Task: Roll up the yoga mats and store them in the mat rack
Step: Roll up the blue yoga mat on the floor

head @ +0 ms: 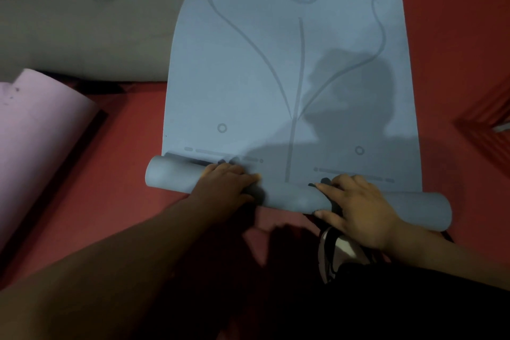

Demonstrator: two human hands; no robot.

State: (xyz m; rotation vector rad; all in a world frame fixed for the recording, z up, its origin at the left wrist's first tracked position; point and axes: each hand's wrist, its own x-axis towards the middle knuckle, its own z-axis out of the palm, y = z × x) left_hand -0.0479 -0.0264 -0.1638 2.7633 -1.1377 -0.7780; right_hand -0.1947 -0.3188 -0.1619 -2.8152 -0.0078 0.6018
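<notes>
Now presses right hand (pixel 356 210), fingers spread flat, onto roll (pixel 287 196) of blue mat (pixel 289 63) on red floor (pixel 124 146); curls left hand (pixel 226 182) over roll, fingertips lost in shadow; mat's far end, beyond roll, cut off.

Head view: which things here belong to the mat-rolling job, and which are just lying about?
Job: blue mat, partly rolled; left hand and right hand on its roll; pink mat and grey mat, not yet stored.
Lying about: shoe below the right hand; red slatted object at the right edge, purpose unclear.
</notes>
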